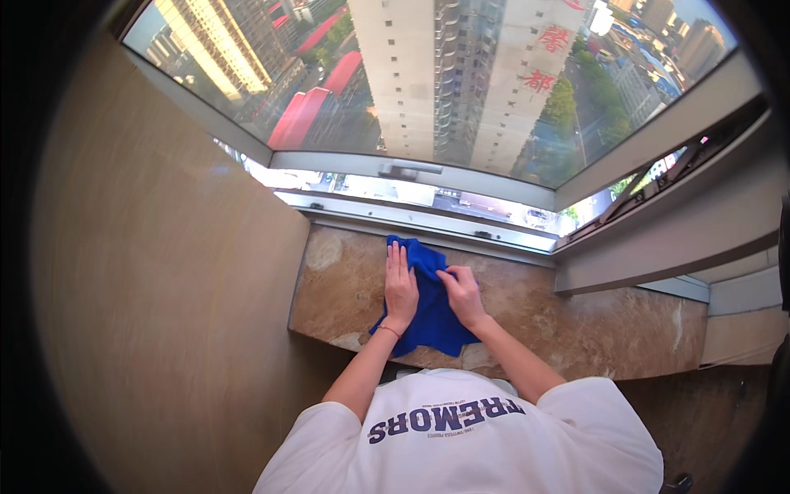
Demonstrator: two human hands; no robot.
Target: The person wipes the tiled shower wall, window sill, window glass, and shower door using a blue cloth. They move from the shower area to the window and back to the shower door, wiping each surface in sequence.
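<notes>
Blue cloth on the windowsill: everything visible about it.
The blue cloth is plain, vivid blue and soft-looking, with uneven edges. It lies spread but wrinkled on the brown, marbled sill, reaching from near the window frame toward the front edge. The left hand rests flat on it; the right hand, fingers curled, grips its right side.

Cloth [434, 319] on windowsill [543, 325], window [329, 163] behind it, wall [164, 263] to left
</notes>
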